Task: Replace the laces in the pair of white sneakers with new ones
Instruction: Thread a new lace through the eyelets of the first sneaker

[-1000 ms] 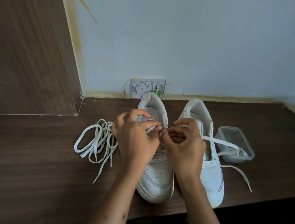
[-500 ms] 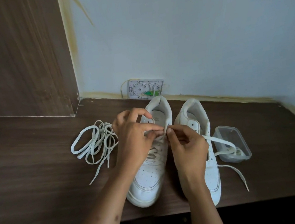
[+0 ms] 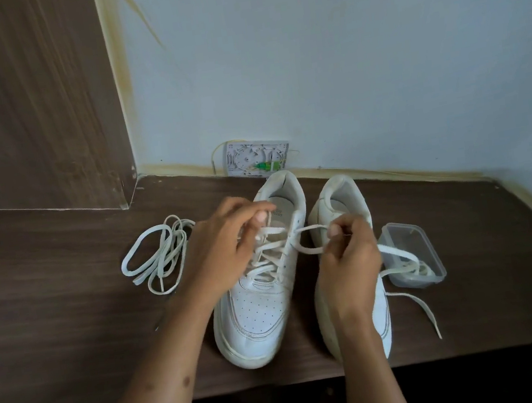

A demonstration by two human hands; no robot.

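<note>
Two white sneakers stand side by side on the dark wooden surface, toes toward me. The left sneaker (image 3: pixel 257 318) is laced. My left hand (image 3: pixel 227 251) pinches its lace at the top eyelets. My right hand (image 3: pixel 347 258) pinches a loop of that same lace (image 3: pixel 307 240), drawn out to the right over the gap between the shoes. The right sneaker (image 3: pixel 339 201) is mostly hidden under my right hand. A loose lace (image 3: pixel 415 303) trails from it to the right.
A bundle of loose white laces (image 3: pixel 160 260) lies left of the shoes. A clear plastic container (image 3: pixel 431 246) holding a lace sits to the right. A white wall box (image 3: pixel 257 160) is behind the shoes. The surface's front edge (image 3: pixel 284 386) runs close below.
My hands have separated: the right hand has pulled a loop of lace out to the right while the left stays at the top eyelets. The left sneaker's toe has swung slightly left.
</note>
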